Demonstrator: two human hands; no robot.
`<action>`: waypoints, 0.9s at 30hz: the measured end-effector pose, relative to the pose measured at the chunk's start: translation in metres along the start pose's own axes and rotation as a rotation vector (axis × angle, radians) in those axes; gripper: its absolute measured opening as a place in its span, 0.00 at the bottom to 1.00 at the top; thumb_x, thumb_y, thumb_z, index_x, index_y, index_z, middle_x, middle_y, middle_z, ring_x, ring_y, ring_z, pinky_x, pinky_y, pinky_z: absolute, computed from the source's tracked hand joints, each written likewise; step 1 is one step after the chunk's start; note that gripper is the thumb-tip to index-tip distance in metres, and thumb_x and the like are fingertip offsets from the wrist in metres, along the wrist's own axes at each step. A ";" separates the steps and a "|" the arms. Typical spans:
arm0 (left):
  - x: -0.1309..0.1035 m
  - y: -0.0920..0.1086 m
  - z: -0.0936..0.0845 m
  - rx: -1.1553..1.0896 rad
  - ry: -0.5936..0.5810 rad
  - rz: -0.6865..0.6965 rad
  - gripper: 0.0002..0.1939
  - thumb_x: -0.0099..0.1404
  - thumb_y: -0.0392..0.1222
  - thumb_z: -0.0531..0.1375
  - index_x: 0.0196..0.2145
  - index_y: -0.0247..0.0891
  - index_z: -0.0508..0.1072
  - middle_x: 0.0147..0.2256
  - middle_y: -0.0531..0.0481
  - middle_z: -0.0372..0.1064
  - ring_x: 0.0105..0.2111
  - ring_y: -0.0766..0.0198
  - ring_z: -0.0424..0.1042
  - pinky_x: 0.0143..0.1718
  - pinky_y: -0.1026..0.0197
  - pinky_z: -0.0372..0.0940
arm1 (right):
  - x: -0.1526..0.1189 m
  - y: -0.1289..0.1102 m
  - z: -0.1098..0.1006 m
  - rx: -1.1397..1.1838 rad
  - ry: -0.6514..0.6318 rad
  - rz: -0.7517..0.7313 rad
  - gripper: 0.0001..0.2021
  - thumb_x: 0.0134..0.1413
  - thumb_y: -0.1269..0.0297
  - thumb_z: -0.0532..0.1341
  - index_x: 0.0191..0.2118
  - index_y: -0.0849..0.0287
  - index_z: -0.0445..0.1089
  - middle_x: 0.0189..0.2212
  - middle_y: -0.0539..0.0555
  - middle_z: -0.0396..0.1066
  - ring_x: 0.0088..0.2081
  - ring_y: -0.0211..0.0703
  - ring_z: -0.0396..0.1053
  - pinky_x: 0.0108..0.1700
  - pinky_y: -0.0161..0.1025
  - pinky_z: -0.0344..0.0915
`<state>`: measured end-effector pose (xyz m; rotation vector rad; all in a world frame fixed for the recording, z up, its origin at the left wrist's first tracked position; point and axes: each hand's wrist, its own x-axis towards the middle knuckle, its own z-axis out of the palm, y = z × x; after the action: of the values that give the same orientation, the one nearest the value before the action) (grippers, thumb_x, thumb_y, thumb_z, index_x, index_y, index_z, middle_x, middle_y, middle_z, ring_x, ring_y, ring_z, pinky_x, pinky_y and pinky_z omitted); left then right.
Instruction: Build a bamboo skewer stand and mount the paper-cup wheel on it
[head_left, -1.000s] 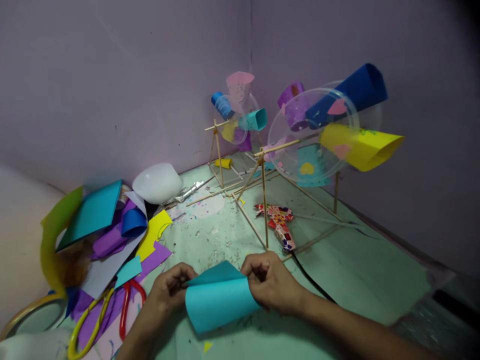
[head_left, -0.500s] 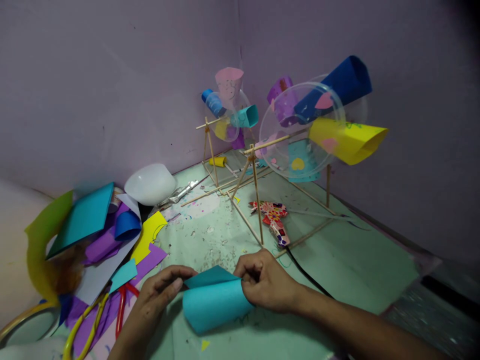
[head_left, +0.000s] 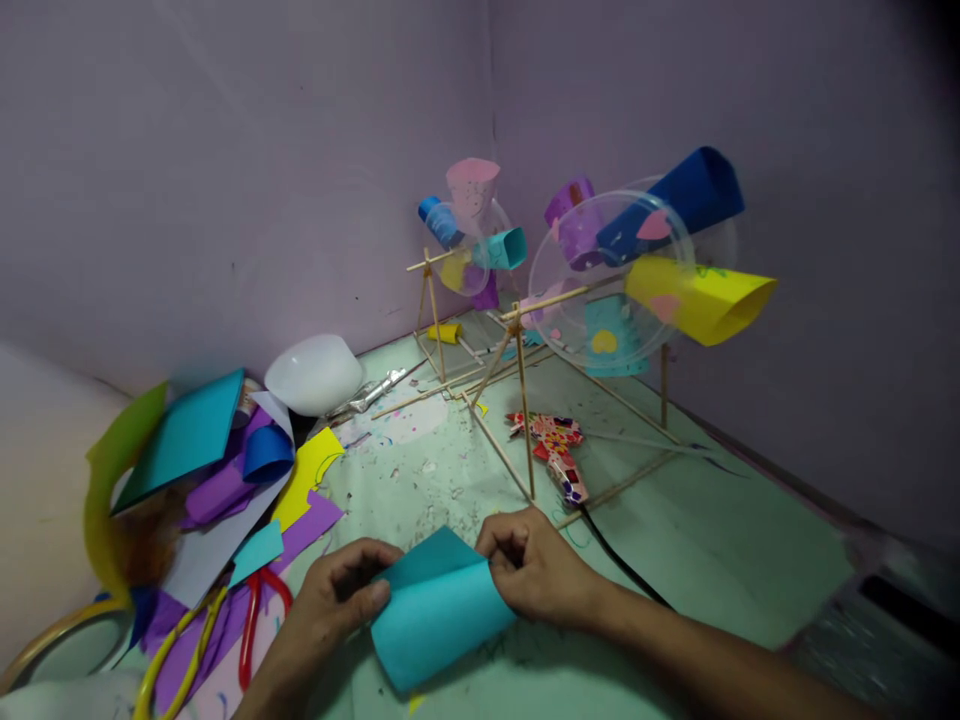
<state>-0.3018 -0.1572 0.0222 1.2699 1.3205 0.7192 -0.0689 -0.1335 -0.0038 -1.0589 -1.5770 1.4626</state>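
Observation:
A turquoise paper (head_left: 439,630), curled into a loose roll with one pointed flap showing behind, lies over the front of the green table sheet. My left hand (head_left: 341,590) has its thumb and fingers pressed on the paper's left edge. At the right end, my right hand (head_left: 529,565) pinches the paper between thumb and curled fingers. Beyond that hand lies a patterned glue gun (head_left: 559,455) with a black cable. Behind it, a stick frame (head_left: 523,410) carries a clear disc wheel with blue, yellow, purple and turquoise paper cups.
Farther back stands a smaller stick-framed wheel (head_left: 469,250). Coloured paper scraps (head_left: 307,475), yellow-handled scissors (head_left: 176,650) and red-handled scissors (head_left: 251,620) lie at the left. A white bowl-like object (head_left: 315,375) rests near the wall. A roll of tape (head_left: 67,650) is at the lower left.
The view has shifted, so the background sits slightly lower and farther right. The left thumb now lies over the paper's edge, and more of the rear flap shows.

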 end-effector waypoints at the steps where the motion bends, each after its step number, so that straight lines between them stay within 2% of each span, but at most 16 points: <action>1: 0.000 0.000 0.000 -0.010 -0.014 0.000 0.15 0.50 0.50 0.64 0.30 0.36 0.74 0.28 0.47 0.70 0.32 0.58 0.69 0.32 0.61 0.62 | 0.000 0.000 0.000 0.012 -0.004 0.009 0.06 0.34 0.76 0.54 0.19 0.62 0.67 0.15 0.46 0.61 0.19 0.30 0.57 0.20 0.27 0.53; 13: -0.001 0.002 0.003 -0.048 -0.033 -0.001 0.16 0.49 0.51 0.64 0.30 0.35 0.73 0.29 0.45 0.71 0.30 0.59 0.68 0.30 0.61 0.60 | 0.001 0.004 0.002 0.112 -0.024 0.100 0.05 0.35 0.76 0.56 0.19 0.61 0.66 0.14 0.45 0.62 0.16 0.28 0.54 0.17 0.26 0.50; 27: 0.000 -0.003 0.002 -0.062 -0.044 0.017 0.16 0.49 0.51 0.64 0.29 0.34 0.73 0.28 0.45 0.71 0.30 0.59 0.67 0.30 0.62 0.60 | 0.002 0.006 0.002 0.144 -0.040 0.110 0.03 0.35 0.75 0.57 0.20 0.62 0.66 0.16 0.45 0.63 0.17 0.29 0.56 0.18 0.26 0.51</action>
<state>-0.3003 -0.1586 0.0189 1.2419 1.2439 0.7346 -0.0708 -0.1323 -0.0099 -1.0519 -1.4370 1.6541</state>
